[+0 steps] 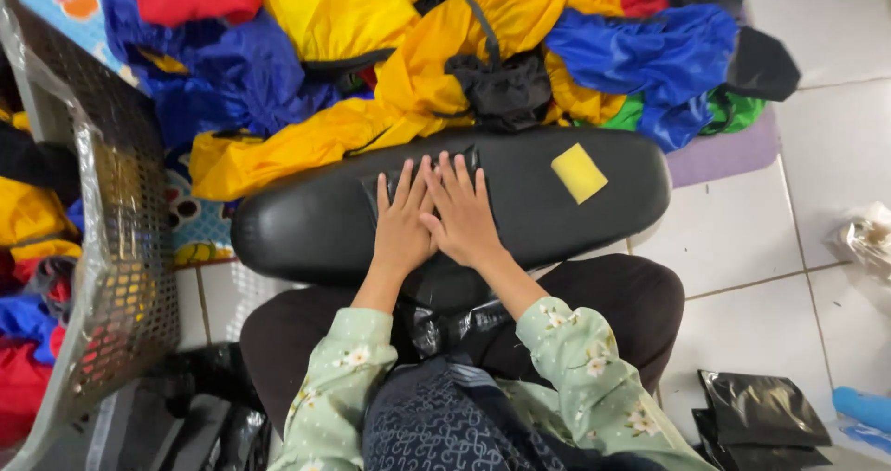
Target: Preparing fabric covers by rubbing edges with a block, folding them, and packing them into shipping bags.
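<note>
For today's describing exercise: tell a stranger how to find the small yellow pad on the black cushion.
Start at the long black padded cushion lying across the person's lap, in front of the heap of coloured fabric. To the right of the two flat hands lies the yellow pad. It alone is a small, flat rectangle, apart from the crumpled yellow cloth behind.

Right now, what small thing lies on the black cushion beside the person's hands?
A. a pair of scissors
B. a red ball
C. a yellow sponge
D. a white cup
C: a flat yellow sponge rests on the black cushion, apart from the right hand, which lies flat beside the left hand.
</note>
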